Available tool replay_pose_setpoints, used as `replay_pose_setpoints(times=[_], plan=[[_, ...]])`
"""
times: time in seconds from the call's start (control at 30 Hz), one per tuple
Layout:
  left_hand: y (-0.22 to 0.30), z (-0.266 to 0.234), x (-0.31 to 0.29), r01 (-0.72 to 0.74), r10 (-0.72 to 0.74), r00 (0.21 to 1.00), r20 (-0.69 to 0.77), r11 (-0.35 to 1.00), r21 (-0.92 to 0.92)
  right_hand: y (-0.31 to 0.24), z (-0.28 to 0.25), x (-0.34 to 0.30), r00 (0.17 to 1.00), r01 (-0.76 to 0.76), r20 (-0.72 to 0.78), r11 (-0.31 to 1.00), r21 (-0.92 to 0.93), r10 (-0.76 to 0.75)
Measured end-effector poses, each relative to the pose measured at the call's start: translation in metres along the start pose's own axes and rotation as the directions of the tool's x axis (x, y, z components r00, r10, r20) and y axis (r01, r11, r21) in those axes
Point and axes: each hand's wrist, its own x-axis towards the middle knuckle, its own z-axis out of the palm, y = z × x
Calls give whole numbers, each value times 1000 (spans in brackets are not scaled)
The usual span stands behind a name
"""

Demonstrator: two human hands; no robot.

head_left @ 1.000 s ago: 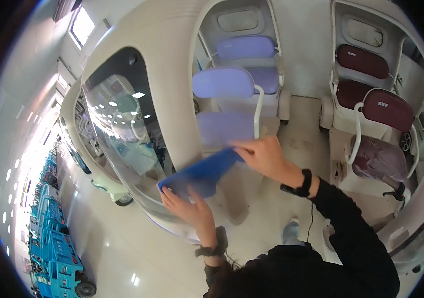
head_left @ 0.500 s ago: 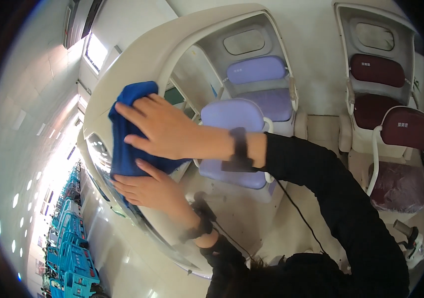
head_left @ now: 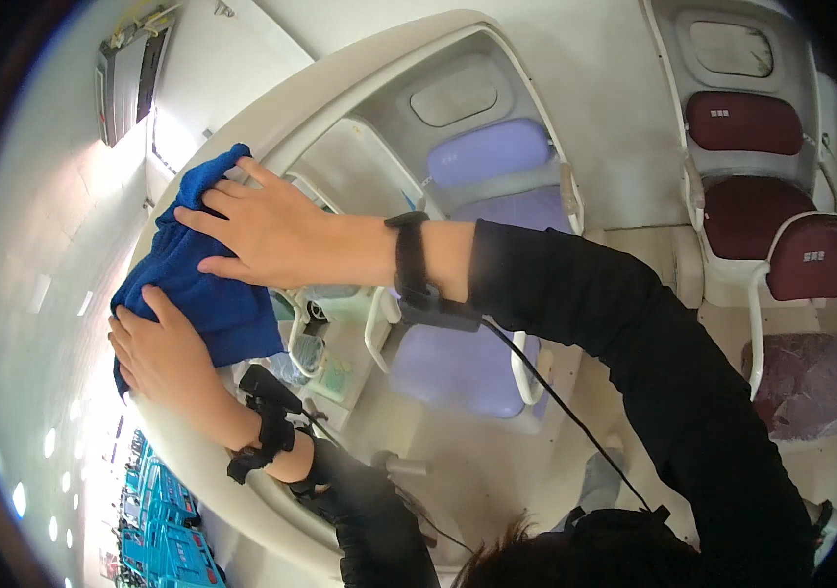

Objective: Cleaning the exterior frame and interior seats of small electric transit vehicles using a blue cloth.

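A blue cloth (head_left: 201, 284) lies bunched over the rim of a cream-coloured curved vehicle shell (head_left: 232, 147). My right hand (head_left: 267, 223) presses on the cloth's upper part with its fingers spread. Lower down, my left hand (head_left: 172, 365) lies on the cloth's near edge, fingers stretched out and thumb apart. Both palms face the cloth, which hides the surface beneath it. Each wrist has a black strap with a small device, and a dark cable runs from the right one (head_left: 443, 312).
Inside the shell are lilac seats (head_left: 458, 367) with white armrests. Another shell at right has dark red seats (head_left: 757, 218), one cushion under clear plastic. Blue vehicles (head_left: 169, 529) stand in a row at lower left. A grey post (head_left: 401, 463) rises near my left forearm.
Both hands and the cloth have moved left along the shell, with the left hand shifting furthest. My view has shifted too, and more of the shell's inside shows beyond the cloth.
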Motion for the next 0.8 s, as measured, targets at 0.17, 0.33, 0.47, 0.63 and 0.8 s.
replay_pose_setpoints(times=[0.17,0.33,0.47,0.63,0.8], plan=[[74,45,15,-109,145,966,-212,979,171,80,10,-16,997,-57,50,998,-34,59],[186,118,34,-431,473,726,-499,879,205,180,21,-30,998,-8,67,993,-121,16],[287,159,43,-346,324,878,-353,938,2,270,5,-42,987,-8,158,989,-151,32],[376,207,35,-446,435,821,-370,893,63,361,-9,-68,950,-38,295,973,-226,106],[448,239,28,-472,464,823,-328,879,59,437,-13,-91,937,-60,314,958,-282,152]])
